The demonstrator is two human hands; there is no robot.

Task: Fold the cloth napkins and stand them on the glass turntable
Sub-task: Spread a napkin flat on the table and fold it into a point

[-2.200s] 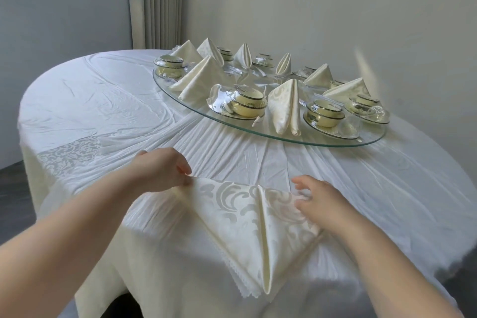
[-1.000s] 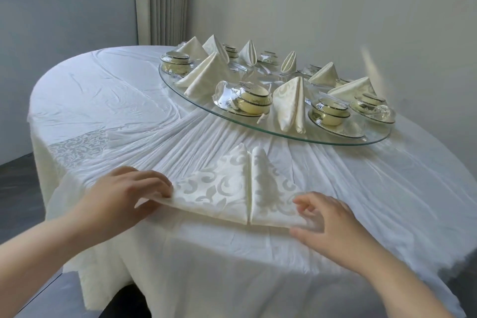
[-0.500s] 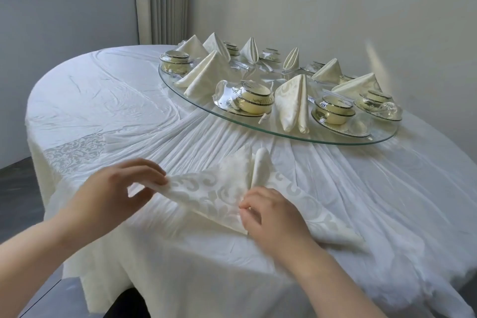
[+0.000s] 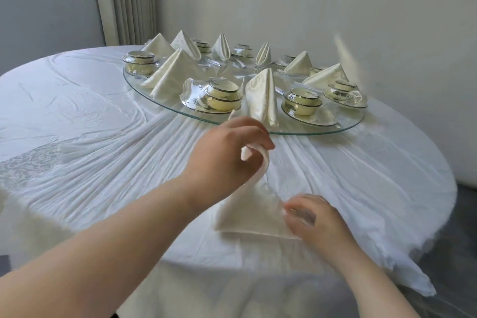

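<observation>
Lift slowly, left hand (image 4: pixel 229 152) pinching napkin (image 4: pixel 247 214) peak at 12 o'clock, right hand (image 4: pixel 317 222) (grip blurred) steadying 4 o'clock corner.

right hand (image 4: pixel 313 219): motion-blurred, grip unclear | napkin (image 4: pixel 247 212) tip: partly hidden under left hand (image 4: pixel 227 160)

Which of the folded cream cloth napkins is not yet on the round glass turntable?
The cream cloth napkin on the white tablecloth, peak pinched by the left hand, right hand at its base; the others stand on the glass turntable.
</observation>
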